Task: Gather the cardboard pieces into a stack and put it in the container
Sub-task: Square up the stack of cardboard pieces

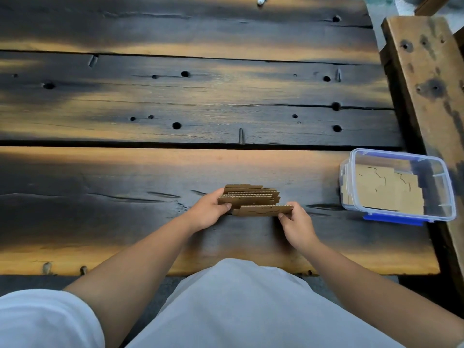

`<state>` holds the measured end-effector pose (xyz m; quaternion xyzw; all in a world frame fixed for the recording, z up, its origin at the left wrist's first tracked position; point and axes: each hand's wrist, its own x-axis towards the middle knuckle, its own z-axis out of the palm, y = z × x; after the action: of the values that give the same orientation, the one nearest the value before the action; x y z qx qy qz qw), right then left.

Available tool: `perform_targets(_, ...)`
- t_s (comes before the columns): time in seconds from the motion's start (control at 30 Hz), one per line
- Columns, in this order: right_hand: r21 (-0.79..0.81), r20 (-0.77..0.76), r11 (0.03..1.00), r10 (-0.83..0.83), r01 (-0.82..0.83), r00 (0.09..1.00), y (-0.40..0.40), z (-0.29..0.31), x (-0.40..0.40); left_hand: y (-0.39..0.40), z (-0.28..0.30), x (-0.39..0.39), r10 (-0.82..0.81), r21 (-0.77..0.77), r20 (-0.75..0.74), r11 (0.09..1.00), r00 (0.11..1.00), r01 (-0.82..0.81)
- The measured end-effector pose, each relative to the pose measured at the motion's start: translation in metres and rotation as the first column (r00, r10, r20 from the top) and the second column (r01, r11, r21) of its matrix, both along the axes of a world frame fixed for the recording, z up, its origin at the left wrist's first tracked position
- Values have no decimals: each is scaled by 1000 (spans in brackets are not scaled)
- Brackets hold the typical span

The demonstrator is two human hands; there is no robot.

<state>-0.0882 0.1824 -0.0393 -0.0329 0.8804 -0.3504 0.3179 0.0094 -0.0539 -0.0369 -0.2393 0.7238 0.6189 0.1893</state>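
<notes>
White shirt point(251, 310) at bottom edge, both bare forearms reaching forward. Left hand point(207, 212) grips left end of cardboard stack point(253, 200), fingers clamped on it, thumb on the near face. Right hand point(297, 226) pinches the right end of the nearest piece, fingers closed on it. Stack stands on edge on dark wooden surface point(125, 177), pieces uneven, not squared. Further right: clear container point(351, 197) with blue clips, lid off, cardboard pieces already lying flat inside. Well apart from the stack. Wooden beam point(426, 71) beyond it.
</notes>
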Motion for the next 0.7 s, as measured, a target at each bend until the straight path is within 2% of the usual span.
perform_targets(0.3, -45, -12, 994, -95, 95, 995, -10, 3, 4, -1, -1, -3, -54, -26, 11, 998, 999, 54)
perform_targets(0.47, -54, -88, 998, 6, -11, 996, -29, 1, 11, -2, 7, -3, -95, -47, 65, 994, 993, 98)
perform_targets(0.6, 4, -151, 1000, 10, -10, 989, -35, 0, 12, -3, 12, 0, -109, 13, 72, 994, 991, 108)
perform_targets(0.7, 53, -186, 997, 63, -54, 981, -38, 0, 11, 0, 12, -2, -106, -59, 50, 992, 993, 109)
